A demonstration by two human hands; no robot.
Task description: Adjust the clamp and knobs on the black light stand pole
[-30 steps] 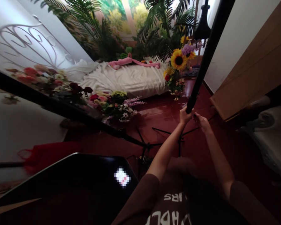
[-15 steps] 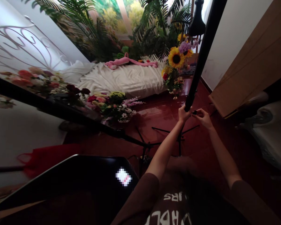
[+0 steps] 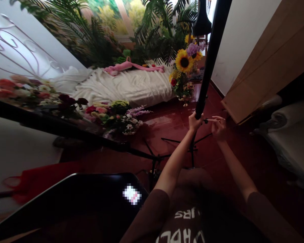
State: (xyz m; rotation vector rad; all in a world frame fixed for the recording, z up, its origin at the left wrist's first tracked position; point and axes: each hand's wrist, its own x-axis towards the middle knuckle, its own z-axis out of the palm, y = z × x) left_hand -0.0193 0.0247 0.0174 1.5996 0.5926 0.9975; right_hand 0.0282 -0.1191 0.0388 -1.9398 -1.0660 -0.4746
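A thick black pole (image 3: 209, 64) rises from a low tripod base on the dark red floor and leans to the upper right. My left hand (image 3: 194, 122) is wrapped round it near its lower end. Just right of that hand, a small black knob (image 3: 205, 121) sticks out from the pole. My right hand (image 3: 218, 127) is beside the knob, its index finger stretched toward it and the other fingers partly curled and apart. Nothing shows in its palm.
A second black pole (image 3: 73, 131) crosses the left side. A dark screen-like panel (image 3: 91, 195) lies at lower left. Flowers (image 3: 129, 123) and a white-draped platform (image 3: 139, 86) stand ahead. At right are a brown board (image 3: 258, 71) and a plastic-wrapped roll (image 3: 291, 118).
My right hand has loosened from its pinch at the knob and drawn slightly back, with the fingers changing pose. My left hand keeps its hold. The view has shifted a little to the right.
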